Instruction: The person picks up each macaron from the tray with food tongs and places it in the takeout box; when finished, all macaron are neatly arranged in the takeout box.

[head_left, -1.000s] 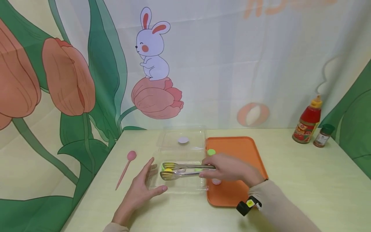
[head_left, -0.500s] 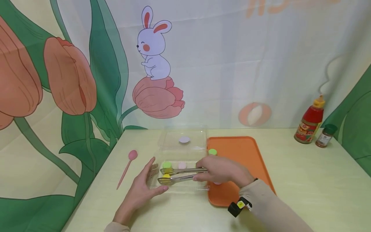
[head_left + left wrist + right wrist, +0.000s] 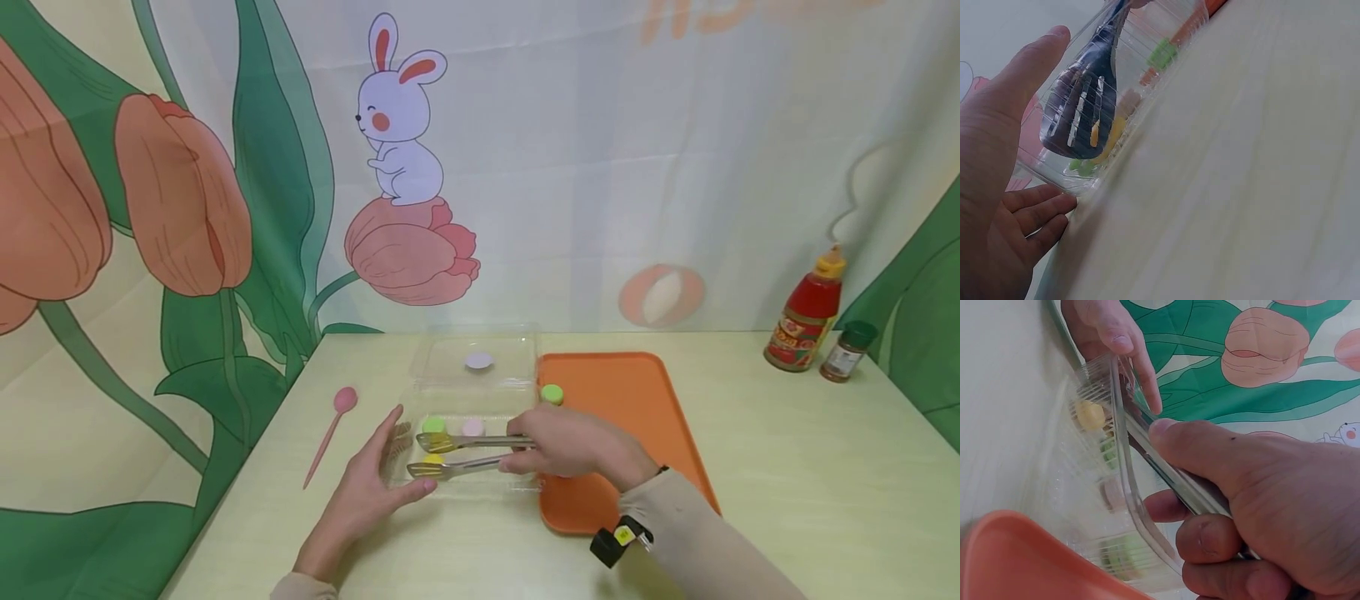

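My right hand grips a pair of metal tongs, held low over a clear plastic box with its lid folded back. Their slotted tips stand apart, with a yellow macaron between them in the head view. In the right wrist view that yellow macaron sits at the box's far end. Behind the tongs lie a green macaron and a pale pink one; another green macaron shows at the near end. My left hand rests at the box's left end, thumb and fingers spread around it.
An orange tray sits right of the box, a green macaron at its left edge. The open lid bears a white oval patch. A pink spoon lies left. A red sauce bottle and a spice jar stand back right.
My right hand has moved slightly left and the tongs have spread wider around the yellow macaron. The green and pink macarons show more plainly. My left hand stays at the box.
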Available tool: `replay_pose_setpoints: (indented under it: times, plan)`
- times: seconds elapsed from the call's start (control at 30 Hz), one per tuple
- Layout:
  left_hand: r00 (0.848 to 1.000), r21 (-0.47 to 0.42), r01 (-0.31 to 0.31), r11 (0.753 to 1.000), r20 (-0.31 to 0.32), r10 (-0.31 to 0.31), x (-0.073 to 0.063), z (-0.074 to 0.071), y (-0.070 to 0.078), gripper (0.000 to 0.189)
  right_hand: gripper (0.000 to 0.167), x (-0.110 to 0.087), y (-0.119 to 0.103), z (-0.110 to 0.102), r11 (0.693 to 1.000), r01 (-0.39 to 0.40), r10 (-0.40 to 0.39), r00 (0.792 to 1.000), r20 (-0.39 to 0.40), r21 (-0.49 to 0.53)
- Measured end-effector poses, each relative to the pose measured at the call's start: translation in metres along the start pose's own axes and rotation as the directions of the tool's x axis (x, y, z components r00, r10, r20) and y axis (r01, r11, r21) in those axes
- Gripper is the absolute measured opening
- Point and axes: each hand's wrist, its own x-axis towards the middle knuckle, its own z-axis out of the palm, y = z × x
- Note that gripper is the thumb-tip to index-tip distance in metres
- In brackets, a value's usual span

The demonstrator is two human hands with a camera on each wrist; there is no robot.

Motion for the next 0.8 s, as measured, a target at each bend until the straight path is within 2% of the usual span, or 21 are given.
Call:
replay_pose_setpoints:
  times: [0.13, 0.27, 0.47, 0.6, 0.8]
  plan:
    - [1.000, -0.007, -0.003, 1.000, 0.002, 0.003, 0.001, 0.001, 0.001, 0.120, 0.031, -0.006, 0.000, -0.004, 1.000, 0.003, -0.002, 1.000, -0.017, 0.019]
    - [1.000, -0.002, 0.003, 1.000, 0.002, -0.003, 0.002, 0.001, 0.001, 0.121, 0.030, -0.014, 0.000, -0.009, 0.999, -0.026, 0.028, 0.999, -0.042, 0.031]
    - [1.000, 0.002, 0.021, 1.000, 0.003, -0.021, 0.002, 0.001, 0.001, 0.123, 0.027, -0.029, 0.007, -0.013, 0.998, -0.060, 0.063, 0.990, -0.127, 0.024]
    - [1.000, 0.004, 0.030, 1.000, 0.006, -0.030, 0.002, 0.001, 0.000, 0.123, 0.029, -0.042, 0.012, -0.018, 0.997, -0.058, 0.065, 0.979, -0.191, 0.044]
    - [1.000, 0.008, 0.029, 1.000, 0.005, -0.030, 0.002, 0.001, -0.001, 0.122, 0.035, -0.067, 0.018, -0.030, 0.991, -0.077, 0.107, 0.949, -0.296, 0.109]
